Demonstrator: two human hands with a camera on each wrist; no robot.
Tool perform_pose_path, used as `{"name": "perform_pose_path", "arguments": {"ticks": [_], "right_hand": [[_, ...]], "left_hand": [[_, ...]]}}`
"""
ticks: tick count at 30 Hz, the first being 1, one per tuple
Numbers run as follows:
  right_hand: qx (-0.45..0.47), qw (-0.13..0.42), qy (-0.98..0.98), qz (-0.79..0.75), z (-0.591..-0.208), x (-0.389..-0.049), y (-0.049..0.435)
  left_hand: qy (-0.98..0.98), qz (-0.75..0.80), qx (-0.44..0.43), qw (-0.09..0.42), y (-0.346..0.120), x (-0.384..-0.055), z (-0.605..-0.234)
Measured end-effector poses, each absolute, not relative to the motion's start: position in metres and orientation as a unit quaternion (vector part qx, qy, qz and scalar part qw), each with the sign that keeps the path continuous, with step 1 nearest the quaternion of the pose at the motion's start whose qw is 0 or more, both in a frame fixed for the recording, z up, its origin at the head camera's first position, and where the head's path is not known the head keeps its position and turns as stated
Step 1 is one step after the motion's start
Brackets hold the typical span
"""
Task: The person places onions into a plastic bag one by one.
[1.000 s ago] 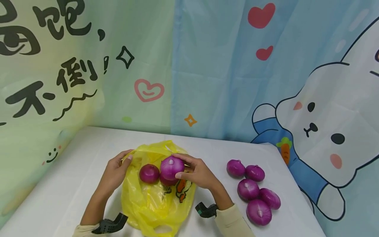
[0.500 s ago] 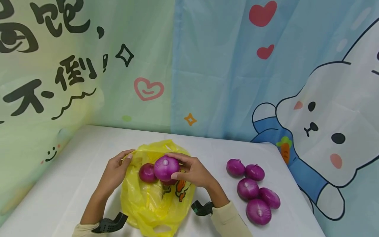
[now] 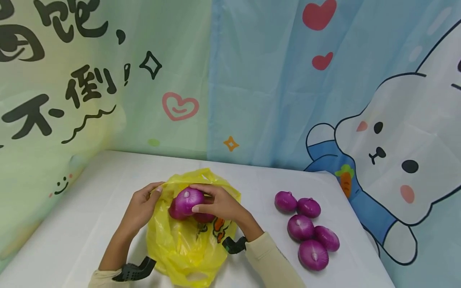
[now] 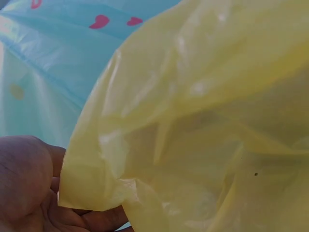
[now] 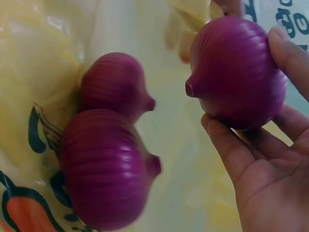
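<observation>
My right hand (image 3: 223, 202) grips a red onion (image 3: 189, 201) between thumb and fingers, over a yellow plastic bag (image 3: 176, 252). The right wrist view shows this held onion (image 5: 236, 72) apart from two other red onions, a smaller one (image 5: 113, 87) and a larger one (image 5: 104, 174), lying side by side on the bag's film. From the head, the held onion partly covers both. My left hand (image 3: 142, 206) pinches the bag's upper left edge between thumb and fingers. In the left wrist view, yellow film (image 4: 193, 135) hides part of that hand's fingers.
Several more red onions (image 3: 313, 255) lie in a cluster on the white table (image 3: 108, 184), right of the bag. Behind the table hangs a printed cloth (image 3: 252, 100) with hearts and a cartoon rabbit. A bag handle loop (image 3: 196, 277) lies toward the front.
My right hand has carried its onion leftward over the bag, so it now overlaps the left onion in the bag. The left hand keeps its place on the bag edge.
</observation>
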State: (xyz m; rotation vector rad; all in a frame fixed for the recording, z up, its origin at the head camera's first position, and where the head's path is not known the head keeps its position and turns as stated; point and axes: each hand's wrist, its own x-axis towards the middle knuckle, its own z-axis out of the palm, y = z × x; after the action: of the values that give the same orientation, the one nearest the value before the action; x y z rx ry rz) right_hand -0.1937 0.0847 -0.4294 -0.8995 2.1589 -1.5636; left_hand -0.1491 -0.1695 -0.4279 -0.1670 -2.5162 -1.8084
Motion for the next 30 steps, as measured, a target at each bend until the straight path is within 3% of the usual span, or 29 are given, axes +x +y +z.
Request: {"name": "perform_pose_path", "arguments": {"ticks": [19, 30], "right_hand": [[-0.172, 0.149, 0.810, -0.540, -0.453, -0.214, 0.072], [-0.146, 0.129, 0.798, -0.571, -0.471, -0.222, 0.076]], "left_hand": [[-0.818, -0.573, -0.047, 0.024, -0.168, -0.147, -0.423], [-0.817, -0.575, -0.042, 0.018, -0.170, -0.148, -0.423]]}}
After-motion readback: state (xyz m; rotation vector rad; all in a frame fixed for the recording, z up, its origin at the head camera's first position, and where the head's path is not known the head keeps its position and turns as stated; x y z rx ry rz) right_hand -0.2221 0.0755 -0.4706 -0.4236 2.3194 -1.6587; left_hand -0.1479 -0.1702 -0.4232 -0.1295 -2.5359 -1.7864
